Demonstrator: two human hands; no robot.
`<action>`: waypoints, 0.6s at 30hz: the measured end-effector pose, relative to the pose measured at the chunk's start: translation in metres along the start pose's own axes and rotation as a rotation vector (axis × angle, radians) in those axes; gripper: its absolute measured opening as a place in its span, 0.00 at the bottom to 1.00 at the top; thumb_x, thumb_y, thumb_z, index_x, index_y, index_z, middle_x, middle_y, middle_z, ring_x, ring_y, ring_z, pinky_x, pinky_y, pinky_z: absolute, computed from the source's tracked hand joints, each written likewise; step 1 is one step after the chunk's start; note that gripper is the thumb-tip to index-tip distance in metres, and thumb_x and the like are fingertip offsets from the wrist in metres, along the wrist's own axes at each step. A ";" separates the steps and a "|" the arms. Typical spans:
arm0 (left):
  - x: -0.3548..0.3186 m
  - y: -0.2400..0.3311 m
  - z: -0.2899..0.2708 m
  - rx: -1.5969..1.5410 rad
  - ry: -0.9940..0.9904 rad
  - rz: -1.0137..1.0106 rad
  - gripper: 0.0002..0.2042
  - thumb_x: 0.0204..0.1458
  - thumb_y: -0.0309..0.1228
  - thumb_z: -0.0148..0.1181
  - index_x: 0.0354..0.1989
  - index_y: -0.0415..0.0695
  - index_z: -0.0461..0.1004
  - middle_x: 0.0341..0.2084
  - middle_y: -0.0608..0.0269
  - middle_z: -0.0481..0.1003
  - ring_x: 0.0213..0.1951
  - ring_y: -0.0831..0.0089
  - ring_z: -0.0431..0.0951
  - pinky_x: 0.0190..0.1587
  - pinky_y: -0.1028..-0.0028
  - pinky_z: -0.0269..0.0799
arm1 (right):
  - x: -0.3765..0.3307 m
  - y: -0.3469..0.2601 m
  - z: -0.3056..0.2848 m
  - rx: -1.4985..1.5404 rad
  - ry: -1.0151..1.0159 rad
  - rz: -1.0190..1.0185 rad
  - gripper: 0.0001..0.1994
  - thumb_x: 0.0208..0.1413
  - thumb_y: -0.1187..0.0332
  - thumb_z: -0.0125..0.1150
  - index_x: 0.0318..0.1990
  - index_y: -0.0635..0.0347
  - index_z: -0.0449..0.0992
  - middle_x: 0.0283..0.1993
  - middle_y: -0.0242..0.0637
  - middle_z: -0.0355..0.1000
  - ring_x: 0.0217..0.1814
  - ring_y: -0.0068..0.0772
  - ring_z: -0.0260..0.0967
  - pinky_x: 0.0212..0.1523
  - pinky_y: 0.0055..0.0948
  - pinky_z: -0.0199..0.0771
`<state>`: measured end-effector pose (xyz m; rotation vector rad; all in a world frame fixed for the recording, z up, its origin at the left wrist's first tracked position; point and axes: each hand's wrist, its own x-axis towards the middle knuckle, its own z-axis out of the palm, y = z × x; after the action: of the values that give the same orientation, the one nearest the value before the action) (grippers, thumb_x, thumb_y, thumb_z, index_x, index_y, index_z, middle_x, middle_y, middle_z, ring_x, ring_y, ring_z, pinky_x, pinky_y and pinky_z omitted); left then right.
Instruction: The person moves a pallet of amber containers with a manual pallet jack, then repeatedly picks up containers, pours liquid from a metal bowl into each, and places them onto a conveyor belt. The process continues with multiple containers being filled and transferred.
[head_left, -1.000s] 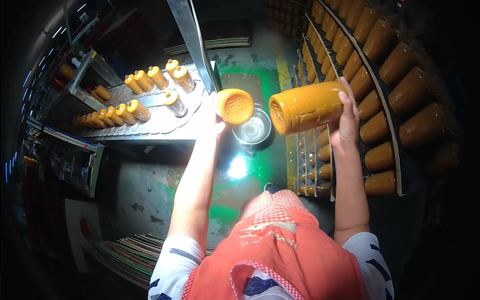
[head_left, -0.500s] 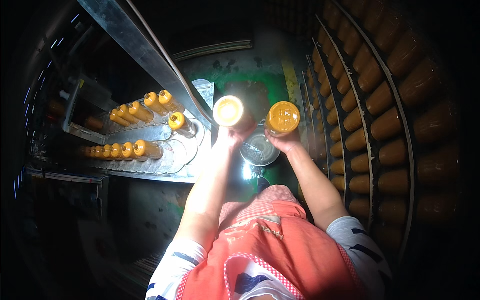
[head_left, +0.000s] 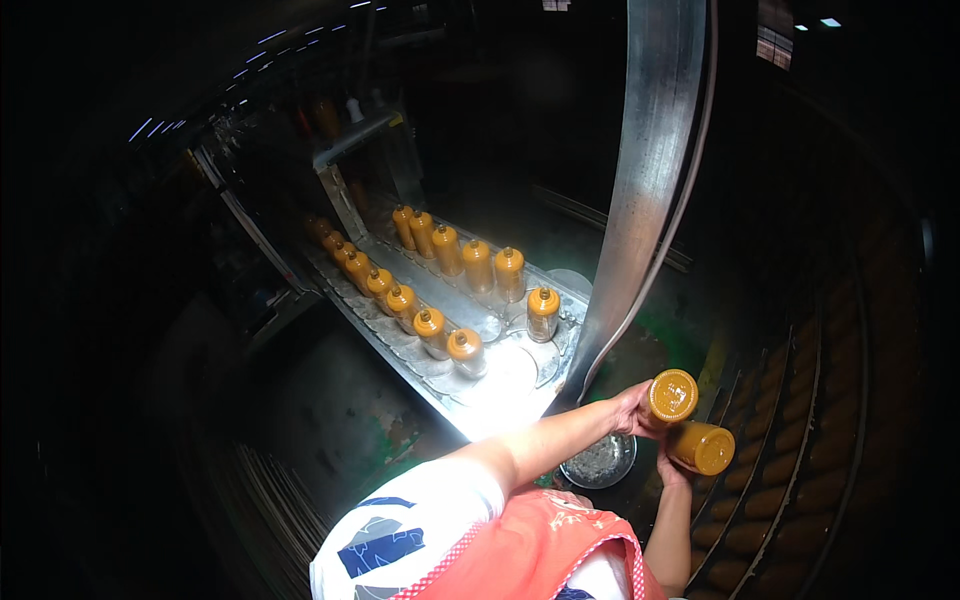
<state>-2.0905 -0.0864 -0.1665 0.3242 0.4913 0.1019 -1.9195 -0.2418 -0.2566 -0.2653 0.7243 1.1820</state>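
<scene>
My left hand [head_left: 630, 411] is wrapped round an orange-yellow jar [head_left: 673, 396], its round base turned up toward me. Just below and to the right, my right hand [head_left: 672, 466] grips a second orange-yellow jar [head_left: 709, 450], tilted, base outward. The two jars are close together, and I cannot tell whether they touch. Both hands are beside a metal upright, above a round metal basin [head_left: 600, 462] on the floor. The far fingers are hidden by the jars.
To the left is a metal conveyor [head_left: 484, 325] with two rows of bottles [head_left: 446, 250], orange on top and clearer below, each with a small knob. A metal post [head_left: 650, 150] with a cable rises at its end. Racks of orange-brown jars [head_left: 770, 500] stand dimly at right.
My view has turned left, bringing more of the conveyor in. Both hands, still holding their jars, now appear farther right and lower, and the jars are closer together.
</scene>
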 end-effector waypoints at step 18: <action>-0.214 0.055 -0.073 -0.029 -0.184 -0.031 0.24 0.63 0.54 0.43 0.41 0.48 0.80 0.39 0.57 0.83 0.38 0.61 0.83 0.42 0.56 0.78 | -0.079 0.164 0.045 -0.132 0.009 -0.221 0.25 0.59 0.56 0.56 0.59 0.62 0.72 0.60 0.48 0.72 0.62 0.56 0.69 0.60 0.60 0.73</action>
<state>-2.3146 -0.0511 -0.1132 0.2940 0.3120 0.0489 -2.0664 -0.2138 -0.1434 -0.4497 0.6083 1.0199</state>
